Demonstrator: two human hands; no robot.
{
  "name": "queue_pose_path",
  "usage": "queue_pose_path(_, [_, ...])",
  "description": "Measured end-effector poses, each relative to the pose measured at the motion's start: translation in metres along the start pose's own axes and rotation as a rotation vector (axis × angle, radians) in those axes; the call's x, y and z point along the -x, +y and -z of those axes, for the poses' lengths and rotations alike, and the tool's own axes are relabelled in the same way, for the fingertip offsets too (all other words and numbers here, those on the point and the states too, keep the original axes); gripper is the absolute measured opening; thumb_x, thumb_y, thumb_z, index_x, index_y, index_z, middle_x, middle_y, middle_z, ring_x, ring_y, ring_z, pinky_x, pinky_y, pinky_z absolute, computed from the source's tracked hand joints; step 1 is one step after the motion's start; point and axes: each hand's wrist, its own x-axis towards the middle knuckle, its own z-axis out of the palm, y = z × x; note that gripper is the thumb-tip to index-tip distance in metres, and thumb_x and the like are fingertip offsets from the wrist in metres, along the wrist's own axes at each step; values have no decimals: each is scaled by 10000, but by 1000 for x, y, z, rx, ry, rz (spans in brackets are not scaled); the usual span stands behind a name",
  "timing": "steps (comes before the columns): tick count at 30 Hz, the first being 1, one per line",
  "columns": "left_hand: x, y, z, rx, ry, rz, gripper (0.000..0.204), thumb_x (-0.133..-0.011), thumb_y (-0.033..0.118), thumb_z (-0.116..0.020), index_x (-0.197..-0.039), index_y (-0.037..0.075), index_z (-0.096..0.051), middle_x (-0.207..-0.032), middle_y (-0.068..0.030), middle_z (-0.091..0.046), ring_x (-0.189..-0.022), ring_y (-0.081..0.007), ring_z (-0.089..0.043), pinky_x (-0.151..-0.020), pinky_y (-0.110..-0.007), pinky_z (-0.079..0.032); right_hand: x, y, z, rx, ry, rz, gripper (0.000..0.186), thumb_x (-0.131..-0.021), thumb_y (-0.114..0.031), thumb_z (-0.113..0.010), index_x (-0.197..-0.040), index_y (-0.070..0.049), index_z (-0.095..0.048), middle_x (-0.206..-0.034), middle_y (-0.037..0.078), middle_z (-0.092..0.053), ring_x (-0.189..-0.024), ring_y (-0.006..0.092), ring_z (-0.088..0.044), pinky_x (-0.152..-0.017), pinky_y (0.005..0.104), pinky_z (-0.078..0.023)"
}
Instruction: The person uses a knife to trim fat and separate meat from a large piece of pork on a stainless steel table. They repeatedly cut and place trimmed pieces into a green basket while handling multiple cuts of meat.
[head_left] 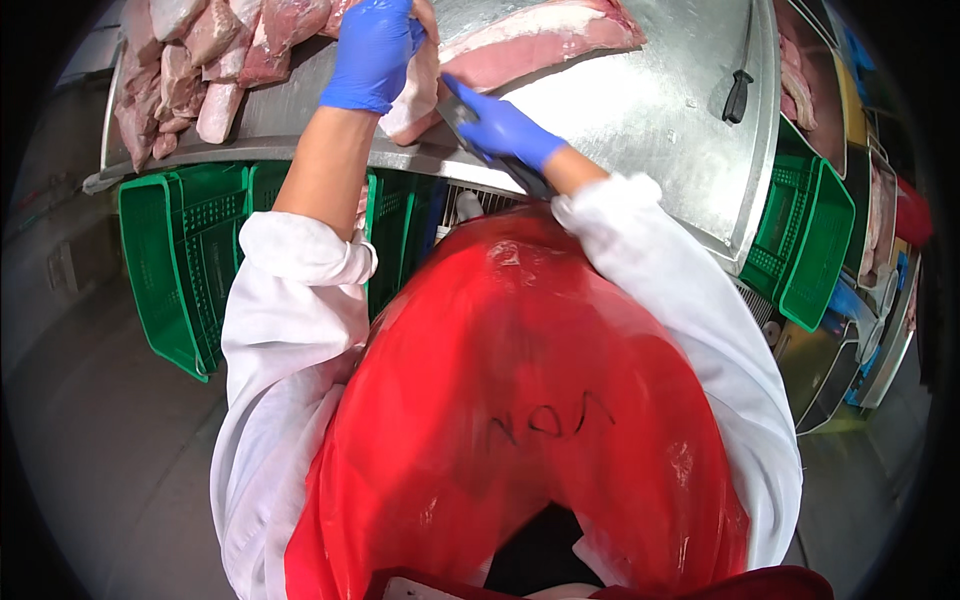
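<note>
Left fingers (414, 38) on meat (408, 108) (pale pink)

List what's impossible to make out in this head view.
- Left hand's fingertips: hidden by the glove's own back and the top edge.
- Tool in the right hand: partly covered by the gloved hand; full shape unclear.
- Far end of the meat pile: cut off by the top edge.

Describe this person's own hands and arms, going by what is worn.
The left hand and right hand wear snug blue gloves. The left sleeve is white, turned back around mid-forearm; the right sleeve, also white, bunches nearer the wrist.
</note>
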Motion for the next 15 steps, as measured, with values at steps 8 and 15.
queue_pose_path(8, [3, -8, 43, 480, 195, 214, 285, -993, 232, -473, -741, 144, -572, -588, 39, -483, -515, -72, -435, -477, -230, -324, 17, 8, -30, 227, 19, 34, 701, -965, -230, -509, -1583, -287, -184, -906, 236, -700, -740, 368, -693, -764, 432, -560])
queue_pose_path(15, [2, 13, 76, 543, 282, 228, 213, -1000, 221, -494, -805, 153, -544, -610, 37, -470, -524, -78, -441, -478, -225, -351, 7, 3, -54, 259, 33, 25, 753, -924, -204, -539, -1590, -259, -190, -880, 186, -720, -699, 242, -699, -683, 349, -563])
